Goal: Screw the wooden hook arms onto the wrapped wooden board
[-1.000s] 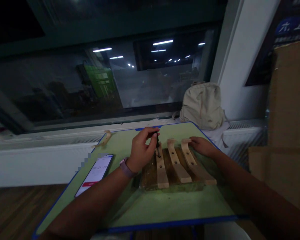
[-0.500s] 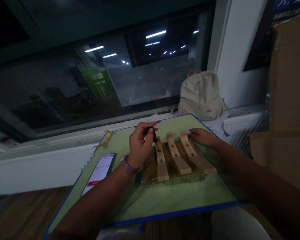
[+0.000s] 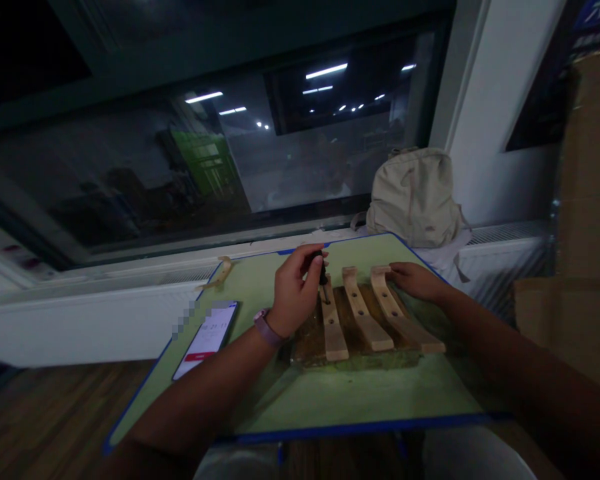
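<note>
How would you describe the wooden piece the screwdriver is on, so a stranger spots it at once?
Start at the green table with the blue edge and find the brown slab on it. Three curved wooden pieces lie across that slab. It's the leftmost piece, the only one with the screwdriver at a hole.

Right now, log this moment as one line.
left hand: black-handled tool, tip at wooden piece | right hand: at rightmost piece | phone: lit
</note>
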`<state>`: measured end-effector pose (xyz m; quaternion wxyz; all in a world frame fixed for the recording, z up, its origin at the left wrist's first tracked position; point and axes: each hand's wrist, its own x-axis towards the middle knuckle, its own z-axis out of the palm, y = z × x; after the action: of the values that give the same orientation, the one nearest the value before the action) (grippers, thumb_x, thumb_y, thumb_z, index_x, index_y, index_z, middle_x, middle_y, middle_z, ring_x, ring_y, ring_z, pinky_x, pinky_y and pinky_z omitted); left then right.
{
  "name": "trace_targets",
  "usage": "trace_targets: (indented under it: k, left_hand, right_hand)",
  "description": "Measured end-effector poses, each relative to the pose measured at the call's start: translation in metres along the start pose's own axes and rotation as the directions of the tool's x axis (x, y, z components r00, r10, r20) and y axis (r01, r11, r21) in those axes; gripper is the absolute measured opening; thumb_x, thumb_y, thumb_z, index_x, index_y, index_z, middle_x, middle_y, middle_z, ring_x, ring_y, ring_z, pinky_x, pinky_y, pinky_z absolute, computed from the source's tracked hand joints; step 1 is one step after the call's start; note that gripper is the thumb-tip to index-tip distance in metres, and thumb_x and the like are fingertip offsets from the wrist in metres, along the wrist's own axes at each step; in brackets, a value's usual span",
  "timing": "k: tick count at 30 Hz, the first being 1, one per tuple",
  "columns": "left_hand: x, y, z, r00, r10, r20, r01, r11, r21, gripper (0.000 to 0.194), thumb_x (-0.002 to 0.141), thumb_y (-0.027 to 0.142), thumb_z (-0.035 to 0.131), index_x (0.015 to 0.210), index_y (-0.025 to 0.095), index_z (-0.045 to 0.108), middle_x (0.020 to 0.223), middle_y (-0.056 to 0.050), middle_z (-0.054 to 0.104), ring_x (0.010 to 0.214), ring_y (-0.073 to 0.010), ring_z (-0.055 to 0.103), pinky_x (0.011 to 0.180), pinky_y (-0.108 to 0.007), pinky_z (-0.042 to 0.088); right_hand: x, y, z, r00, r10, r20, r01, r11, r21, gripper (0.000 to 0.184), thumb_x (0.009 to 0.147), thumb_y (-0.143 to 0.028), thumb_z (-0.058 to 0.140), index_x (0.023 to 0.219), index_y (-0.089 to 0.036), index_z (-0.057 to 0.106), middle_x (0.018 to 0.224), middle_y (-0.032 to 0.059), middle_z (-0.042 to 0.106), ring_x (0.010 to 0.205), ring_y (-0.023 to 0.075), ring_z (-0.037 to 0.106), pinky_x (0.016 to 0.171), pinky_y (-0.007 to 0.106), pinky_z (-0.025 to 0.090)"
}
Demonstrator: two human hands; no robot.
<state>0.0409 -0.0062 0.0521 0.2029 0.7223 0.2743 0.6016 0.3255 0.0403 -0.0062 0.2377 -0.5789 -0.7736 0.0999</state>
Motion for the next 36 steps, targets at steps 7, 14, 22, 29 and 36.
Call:
trace_targets:
  k: [7, 14, 22, 29, 36]
  left_hand:
    - [0.011, 0.012, -0.008, 0.983, 0.166, -0.078, -0.149, 0.971, 0.187, 0.008, 0.081, 0.026, 0.073, 0.08, 0.019, 0.068, 0.079, -0.002, 0.063, 0.077, -0.0141, 0.059, 0.068, -0.027, 0.049]
    - [0.019, 0.008, -0.015, 0.986, -0.125, 0.112, 0.136, 0.987, -0.09, 0.025, 0.088, 0.028, 0.064, 0.111, 0.02, 0.066, 0.103, -0.008, 0.074, 0.09, -0.0173, 0.072, 0.085, -0.034, 0.056]
    - [0.019, 0.009, -0.017, 0.999, 0.034, 0.02, -0.037, 0.988, 0.147, 0.01, 0.082, 0.026, 0.07, 0.09, 0.021, 0.074, 0.094, -0.005, 0.068, 0.087, -0.0159, 0.063, 0.073, -0.028, 0.053]
    - [0.018, 0.009, -0.015, 0.991, -0.102, 0.09, 0.109, 0.991, -0.078, 0.022, 0.087, 0.03, 0.065, 0.106, 0.021, 0.069, 0.096, -0.005, 0.072, 0.087, -0.016, 0.069, 0.08, -0.03, 0.054]
    - [0.013, 0.005, -0.011, 0.992, 0.122, 0.02, -0.124, 0.987, 0.103, 0.014, 0.08, 0.028, 0.073, 0.093, 0.022, 0.072, 0.087, -0.003, 0.067, 0.084, -0.0152, 0.062, 0.075, -0.028, 0.05]
  right_hand:
    - [0.001, 0.001, 0.0, 0.998, 0.033, 0.059, -0.035, 0.999, 0.019, 0.036, 0.093, -0.042, 0.042, 0.083, -0.02, 0.07, 0.078, 0.009, 0.072, 0.08, 0.0246, 0.065, 0.074, 0.032, 0.048]
    - [0.001, 0.001, 0.0, 0.995, 0.052, 0.087, -0.054, 0.998, 0.022, 0.039, 0.093, -0.04, 0.04, 0.082, -0.018, 0.07, 0.084, 0.0112, 0.072, 0.082, 0.0252, 0.065, 0.076, 0.033, 0.047]
    - [0.003, 0.005, 0.002, 0.992, 0.061, 0.106, -0.062, 0.998, 0.003, 0.037, 0.092, -0.038, 0.038, 0.081, -0.017, 0.068, 0.082, 0.0095, 0.071, 0.078, 0.0219, 0.062, 0.072, 0.031, 0.045]
    - [0.003, 0.006, 0.003, 0.992, 0.073, 0.107, -0.072, 0.997, -0.006, 0.038, 0.092, -0.039, 0.038, 0.083, -0.018, 0.068, 0.089, 0.0106, 0.072, 0.083, 0.0223, 0.064, 0.074, 0.03, 0.045]
    - [0.001, 0.003, 0.001, 0.99, 0.069, 0.119, -0.066, 0.997, -0.029, 0.041, 0.095, -0.04, 0.036, 0.086, -0.018, 0.069, 0.09, 0.0102, 0.073, 0.084, 0.0218, 0.064, 0.076, 0.03, 0.046]
